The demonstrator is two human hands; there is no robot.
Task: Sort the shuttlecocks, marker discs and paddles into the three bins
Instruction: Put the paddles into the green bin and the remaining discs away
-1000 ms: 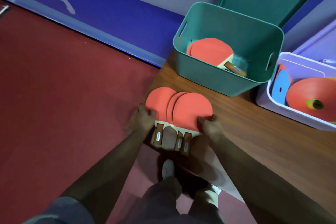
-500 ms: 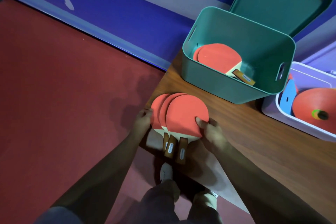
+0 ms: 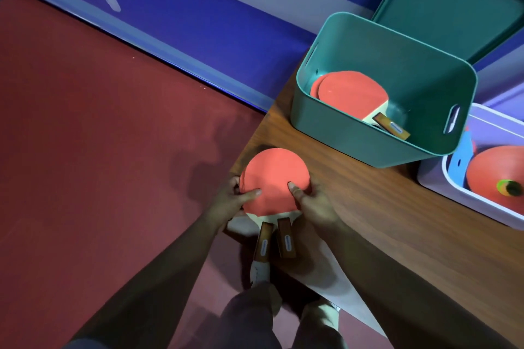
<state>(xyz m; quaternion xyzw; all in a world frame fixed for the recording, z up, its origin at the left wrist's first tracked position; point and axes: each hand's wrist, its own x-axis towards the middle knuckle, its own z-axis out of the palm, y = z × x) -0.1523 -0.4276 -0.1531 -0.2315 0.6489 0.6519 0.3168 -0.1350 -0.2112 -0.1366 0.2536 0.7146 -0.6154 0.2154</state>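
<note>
I hold the stack of paddles (image 3: 273, 178) between both hands at the corner of the table (image 3: 397, 221), a little short of the green bin (image 3: 340, 133) on its near side. My left hand (image 3: 229, 201) clamps one edge of the stack and my right hand (image 3: 314, 204) the other, thumbs pressed on the top red face and fingers curled underneath. The handles (image 3: 286, 241) splay apart and point away from the green bin, past the table edge, so the blades are not squared up.

My worry is the lift. With only edge pressure, a lower blade could slide out and drop to the red floor (image 3: 85, 150) on the bin's left. A splayed handle could also catch the bin's near wall on the way over.

Inside the green bin other paddles (image 3: 351, 91) lie flat, so the new ones would land on top. Its lid (image 3: 453, 3) leans behind it. Just beside the green bin's right end sits a lilac bin (image 3: 459, 193) holding marker discs (image 3: 496, 170). I see no shuttlecocks. Only the bin's own near wall stands in my way.
</note>
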